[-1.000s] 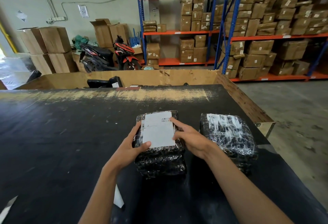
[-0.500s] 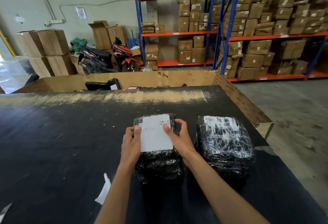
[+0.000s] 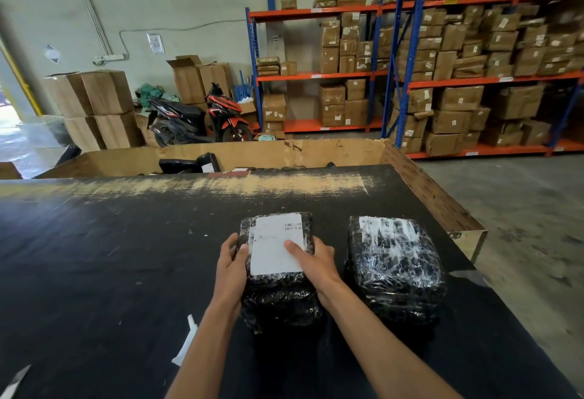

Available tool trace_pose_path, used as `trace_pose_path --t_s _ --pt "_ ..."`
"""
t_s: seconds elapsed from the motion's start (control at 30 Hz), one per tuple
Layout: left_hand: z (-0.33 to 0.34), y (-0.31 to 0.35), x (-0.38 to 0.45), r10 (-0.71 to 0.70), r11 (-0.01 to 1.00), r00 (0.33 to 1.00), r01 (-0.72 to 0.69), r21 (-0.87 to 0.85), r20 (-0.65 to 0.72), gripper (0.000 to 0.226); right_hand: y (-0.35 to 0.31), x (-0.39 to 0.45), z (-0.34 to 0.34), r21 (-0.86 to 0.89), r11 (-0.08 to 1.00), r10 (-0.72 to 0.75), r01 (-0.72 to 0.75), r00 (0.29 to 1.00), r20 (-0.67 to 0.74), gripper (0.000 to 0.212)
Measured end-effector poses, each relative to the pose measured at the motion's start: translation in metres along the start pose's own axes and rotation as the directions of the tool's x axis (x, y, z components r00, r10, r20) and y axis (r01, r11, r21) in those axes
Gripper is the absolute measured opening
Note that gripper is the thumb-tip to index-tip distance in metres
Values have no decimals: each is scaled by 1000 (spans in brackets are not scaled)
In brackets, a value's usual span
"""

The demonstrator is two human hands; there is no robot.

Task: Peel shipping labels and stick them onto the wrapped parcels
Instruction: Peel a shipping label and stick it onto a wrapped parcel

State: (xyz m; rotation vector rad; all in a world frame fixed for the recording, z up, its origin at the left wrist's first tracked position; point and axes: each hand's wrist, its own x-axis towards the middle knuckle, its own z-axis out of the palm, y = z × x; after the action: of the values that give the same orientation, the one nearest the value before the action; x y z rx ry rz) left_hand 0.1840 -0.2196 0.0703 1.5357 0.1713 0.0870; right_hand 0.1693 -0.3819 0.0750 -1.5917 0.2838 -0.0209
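Note:
A black wrapped parcel (image 3: pixel 279 302) lies on the black table (image 3: pixel 94 256) in front of me, with a white shipping label (image 3: pixel 275 248) stuck on its top. My left hand (image 3: pixel 231 267) grips the parcel's left side, thumb by the label's left edge. On the right side my right hand (image 3: pixel 314 264) grips the parcel, its thumb lying on the label. A second black wrapped parcel (image 3: pixel 395 269) lies just to the right, apart from my hands; a white label shows under its shiny wrap.
White backing scraps (image 3: pixel 186 341) lie on the table near my left forearm, another scrap (image 3: pixel 15 379) at the bottom left. A large cardboard bin (image 3: pixel 284 153) holding black parcels stands behind the table. The table's right edge drops to the concrete floor. Shelves of cartons and a motorbike stand beyond.
My hands have left the top of the label and moved to the parcel's two sides. The parcel has stayed in place on the table.

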Motion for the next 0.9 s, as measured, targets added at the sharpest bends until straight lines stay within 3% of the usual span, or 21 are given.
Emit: trace_pose_path --t_s 0.07,0.23,0.5,0.73,0.9 --pt "1 1 -2 42 999 999 -42 20 -10 40 -3 -5 0 -29 1000 -10 11 1000 21 51" --pt "5 21 -15 247 968 969 -247 50 18 45 -4 -16 -7 -49 997 -49 51 998 35 75" --pt "1 43 -55 326 944 945 -327 51 29 50 1 -54 -17 92 980 -179 178 984 -3 101" --pt "-30 10 -140 298 948 953 -302 98 55 50 33 -135 -35 39 992 -119 117 992 51 61" --pt "-49 -44 -186 158 980 986 -163 110 59 46 60 -181 -46 -103 994 34 -21 992 125 54"
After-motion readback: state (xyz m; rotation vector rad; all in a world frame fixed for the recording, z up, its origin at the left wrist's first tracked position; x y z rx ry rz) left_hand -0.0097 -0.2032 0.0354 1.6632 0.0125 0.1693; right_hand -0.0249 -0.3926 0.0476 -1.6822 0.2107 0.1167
